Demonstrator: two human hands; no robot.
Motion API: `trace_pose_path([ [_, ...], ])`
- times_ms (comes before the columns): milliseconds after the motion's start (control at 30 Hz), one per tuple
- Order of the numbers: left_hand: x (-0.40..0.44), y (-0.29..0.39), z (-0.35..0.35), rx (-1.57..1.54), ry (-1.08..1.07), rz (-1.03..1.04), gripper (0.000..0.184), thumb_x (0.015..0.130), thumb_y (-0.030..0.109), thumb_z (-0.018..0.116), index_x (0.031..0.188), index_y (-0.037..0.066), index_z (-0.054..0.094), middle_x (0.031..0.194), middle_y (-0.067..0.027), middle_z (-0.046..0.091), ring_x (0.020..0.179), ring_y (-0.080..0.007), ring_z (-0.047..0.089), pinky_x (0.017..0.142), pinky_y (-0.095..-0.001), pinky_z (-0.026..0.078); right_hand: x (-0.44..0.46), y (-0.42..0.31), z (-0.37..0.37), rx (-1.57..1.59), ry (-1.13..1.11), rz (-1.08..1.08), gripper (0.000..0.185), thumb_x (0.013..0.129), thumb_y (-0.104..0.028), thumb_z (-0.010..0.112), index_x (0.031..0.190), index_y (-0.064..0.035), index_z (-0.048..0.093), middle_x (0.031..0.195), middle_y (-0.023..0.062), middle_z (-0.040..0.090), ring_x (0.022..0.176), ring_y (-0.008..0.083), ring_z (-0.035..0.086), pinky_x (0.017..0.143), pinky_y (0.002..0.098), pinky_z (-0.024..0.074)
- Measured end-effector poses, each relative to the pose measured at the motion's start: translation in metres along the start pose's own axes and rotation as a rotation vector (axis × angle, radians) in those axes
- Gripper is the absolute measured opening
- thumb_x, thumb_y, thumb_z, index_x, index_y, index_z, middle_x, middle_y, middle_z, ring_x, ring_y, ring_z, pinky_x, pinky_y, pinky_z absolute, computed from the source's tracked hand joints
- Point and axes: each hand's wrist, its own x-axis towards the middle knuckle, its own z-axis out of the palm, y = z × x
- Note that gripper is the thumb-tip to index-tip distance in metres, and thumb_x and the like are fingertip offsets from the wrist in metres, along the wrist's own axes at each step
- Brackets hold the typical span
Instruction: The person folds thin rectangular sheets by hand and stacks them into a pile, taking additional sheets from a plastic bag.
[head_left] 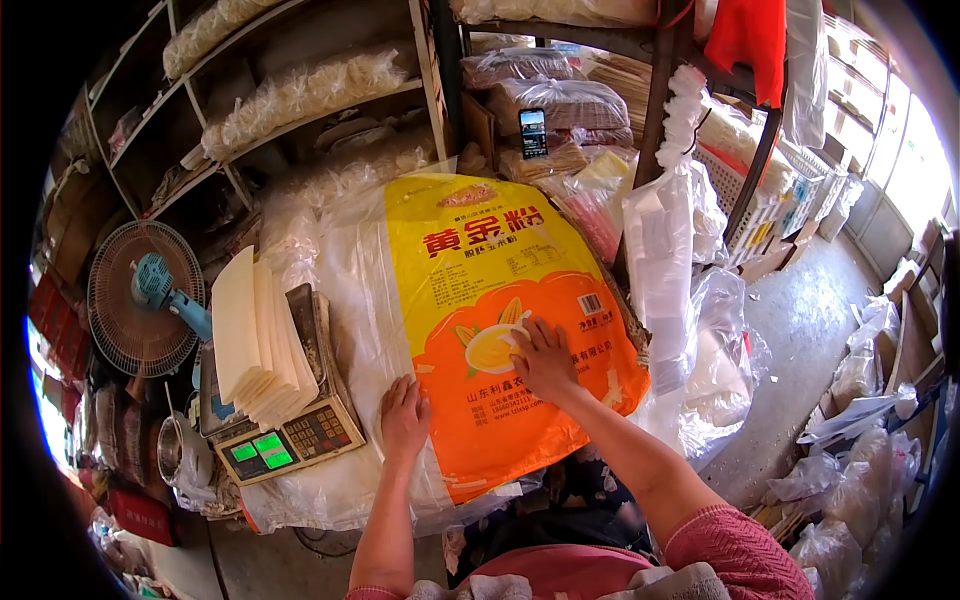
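Observation:
A large yellow and orange printed sack lies flat over clear plastic sheeting in front of me. My right hand rests on the orange part of the sack, fingers spread and holding nothing. Near the sack's left edge, my left hand lies on the plastic with its fingers apart, also holding nothing. Left of it is a digital scale with a green lit display. Several long, pale flat sheets are fanned in a stack on top of the scale.
A fan stands at the left, below shelves of bagged goods. A phone leans against bagged bundles behind the sack. Plastic bags hang at the right, and more bags lie at the lower right.

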Motion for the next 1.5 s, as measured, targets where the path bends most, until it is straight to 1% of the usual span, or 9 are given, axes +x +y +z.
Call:
trace_pose_path([
  [400, 0.001, 0.001, -0.004, 0.000, 0.001, -0.015, 0.034, 0.088, 0.018, 0.055, 0.117, 0.002, 0.059, 0.132, -0.0153, 0.052, 0.124, -0.0323, 0.046, 0.106, -0.0421, 0.034, -0.003, 0.001, -0.005, 0.141, 0.057, 0.010, 0.047, 0.100, -0.036, 0.037, 0.141, -0.0140, 0.038, 0.148, 0.0107, 0.033, 0.140, 0.0276, 0.024, 0.114, 0.0458, 0.0182],
  [667, 0.003, 0.000, -0.002, -0.027, -0.045, 0.002, 0.032, 0.090, 0.013, 0.053, 0.120, 0.003, 0.059, 0.132, -0.0124, 0.053, 0.123, -0.0319, 0.047, 0.103, -0.0398, 0.037, -0.115, 0.041, -0.114, 1.554, -0.369, -0.110, 0.039, 0.094, -0.013, 0.057, 0.131, -0.0009, 0.051, 0.121, 0.0122, 0.061, 0.101, 0.0216, 0.063, 0.089, 0.0349, 0.0503],
  [733, 0.004, -0.001, 0.000, -0.001, -0.059, 0.012, 0.033, 0.089, 0.012, 0.053, 0.121, 0.003, 0.058, 0.135, -0.0114, 0.051, 0.124, -0.0314, 0.046, 0.104, -0.0395, 0.036, -0.152, 0.097, -0.124, 1.546, -0.280, -0.254, 0.038, 0.095, -0.011, 0.054, 0.130, 0.0024, 0.050, 0.120, 0.0158, 0.060, 0.104, 0.0250, 0.063, 0.092, 0.0369, 0.0494],
  [867, 0.005, 0.001, -0.001, 0.026, -0.098, -0.004, 0.035, 0.090, 0.013, 0.052, 0.124, 0.004, 0.056, 0.136, -0.0121, 0.050, 0.124, -0.0315, 0.046, 0.103, -0.0388, 0.037, -0.216, 0.220, -0.066, 2.054, 0.477, 0.333, 0.027, 0.093, -0.009, 0.051, 0.118, -0.0014, 0.057, 0.112, 0.0128, 0.063, 0.097, 0.0248, 0.064, 0.089, 0.0372, 0.0500],
  [1000, 0.009, 0.009, -0.001, 0.024, -0.122, -0.007, 0.036, 0.091, 0.011, 0.049, 0.125, 0.002, 0.054, 0.136, -0.0134, 0.049, 0.124, -0.0320, 0.046, 0.102, -0.0386, 0.038, -0.230, 0.274, 0.010, 1.264, 0.396, 1.119, 0.031, 0.091, -0.016, 0.053, 0.120, -0.0044, 0.057, 0.114, 0.0073, 0.063, 0.094, 0.0189, 0.064, 0.084, 0.0328, 0.0483],
  [1167, 0.010, 0.017, -0.004, 0.048, -0.145, -0.002, 0.035, 0.091, 0.008, 0.047, 0.125, 0.001, 0.053, 0.136, -0.0138, 0.049, 0.124, -0.0326, 0.046, 0.102, -0.0386, 0.039, -0.178, 0.257, 0.074, 0.864, 0.160, 0.795, 0.049, 0.084, -0.023, 0.065, 0.124, 0.0012, 0.052, 0.122, 0.0135, 0.059, 0.112, 0.0257, 0.054, 0.100, 0.0337, 0.0381],
  [1300, 0.012, 0.016, -0.003, 0.020, -0.157, -0.002, 0.036, 0.091, 0.006, 0.045, 0.126, 0.000, 0.053, 0.137, -0.0141, 0.048, 0.125, -0.0327, 0.045, 0.103, -0.0388, 0.039, -0.198, 0.228, 0.127, 0.526, -0.178, 0.713, 0.029, 0.084, -0.032, 0.062, 0.098, -0.0066, 0.066, 0.073, 0.0134, 0.068, 0.075, 0.0322, 0.066, 0.074, 0.0434, 0.0510],
  [1367, 0.011, 0.019, -0.005, 0.030, -0.163, -0.021, 0.036, 0.091, 0.006, 0.045, 0.126, 0.000, 0.052, 0.137, -0.0143, 0.048, 0.125, -0.0327, 0.045, 0.103, -0.0388, 0.038, -0.249, 0.218, 0.156, 0.642, -0.293, 0.649, 0.028, 0.083, -0.028, 0.056, 0.089, -0.0045, 0.068, 0.088, 0.0234, 0.066, 0.082, 0.0414, 0.063, 0.075, 0.0476, 0.0502],
  [1500, 0.011, 0.020, -0.004, 0.024, -0.158, -0.020, 0.036, 0.091, 0.006, 0.045, 0.126, 0.001, 0.052, 0.137, -0.0143, 0.048, 0.124, -0.0329, 0.046, 0.102, -0.0388, 0.039, -0.410, 0.195, 0.231, 0.523, -0.771, 0.287, 0.019, 0.078, -0.024, 0.057, 0.075, -0.0091, 0.068, 0.069, 0.0154, 0.064, 0.066, 0.0333, 0.063, 0.064, 0.0427, 0.0509],
])
